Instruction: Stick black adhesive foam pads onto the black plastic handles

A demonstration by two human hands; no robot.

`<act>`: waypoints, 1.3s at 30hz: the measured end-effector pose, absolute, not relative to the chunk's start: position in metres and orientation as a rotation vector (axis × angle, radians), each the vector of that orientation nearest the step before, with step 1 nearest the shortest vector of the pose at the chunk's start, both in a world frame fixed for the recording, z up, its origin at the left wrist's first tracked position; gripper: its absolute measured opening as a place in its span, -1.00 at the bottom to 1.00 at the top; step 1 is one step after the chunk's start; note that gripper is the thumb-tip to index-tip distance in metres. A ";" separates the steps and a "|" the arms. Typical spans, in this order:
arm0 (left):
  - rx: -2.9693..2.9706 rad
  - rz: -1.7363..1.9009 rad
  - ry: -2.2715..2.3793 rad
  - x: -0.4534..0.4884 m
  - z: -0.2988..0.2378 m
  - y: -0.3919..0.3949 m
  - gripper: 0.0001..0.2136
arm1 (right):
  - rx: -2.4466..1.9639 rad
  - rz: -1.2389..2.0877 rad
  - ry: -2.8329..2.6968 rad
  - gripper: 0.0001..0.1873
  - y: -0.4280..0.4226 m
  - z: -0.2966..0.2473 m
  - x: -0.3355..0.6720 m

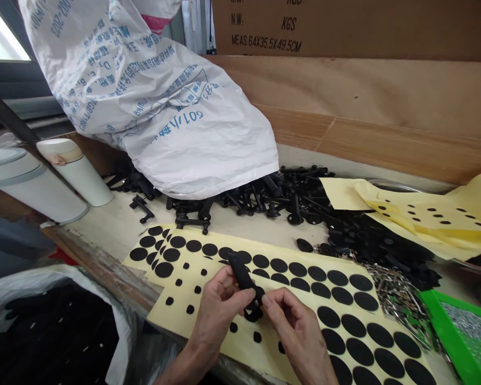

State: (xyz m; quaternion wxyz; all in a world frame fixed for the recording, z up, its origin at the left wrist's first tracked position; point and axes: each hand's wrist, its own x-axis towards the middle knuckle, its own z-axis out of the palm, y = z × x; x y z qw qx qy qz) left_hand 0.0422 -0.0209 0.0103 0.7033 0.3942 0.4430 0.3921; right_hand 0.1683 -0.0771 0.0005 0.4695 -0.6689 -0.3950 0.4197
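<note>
My left hand is closed around a black plastic arm-shaped part, with its long end tilted up and away. Thumb and index finger of my right hand pinch at the rounded lower end of the same part; whether a small pad sits between them is hidden. Beneath both hands lie pale yellow sheets of black stickers. Large black round stickers fill the right side, and small black rounded ones dot the sheet near my left hand.
A white printed sack spills a heap of black plastic parts at the back. White bottles stand left, above a bag of black parts. Metal pieces and a green tray are right, below more yellow sheets.
</note>
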 end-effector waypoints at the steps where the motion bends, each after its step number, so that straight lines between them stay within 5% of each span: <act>1: 0.879 0.872 0.988 0.042 0.010 -0.021 -0.84 | -1.642 1.025 -0.972 -0.65 -0.077 0.001 0.168; 18: 0.906 0.880 0.989 0.043 0.007 -0.022 -0.83 | -1.690 0.955 -1.088 -0.67 -0.076 0.005 0.170; 33: 0.952 0.856 0.971 0.040 -0.003 -0.023 -0.85 | -2.021 -0.095 -1.865 -0.70 -0.092 -0.009 0.178; 39: 0.913 0.800 0.935 0.039 0.000 -0.021 -0.83 | -1.843 0.440 -1.579 -0.74 -0.095 -0.007 0.194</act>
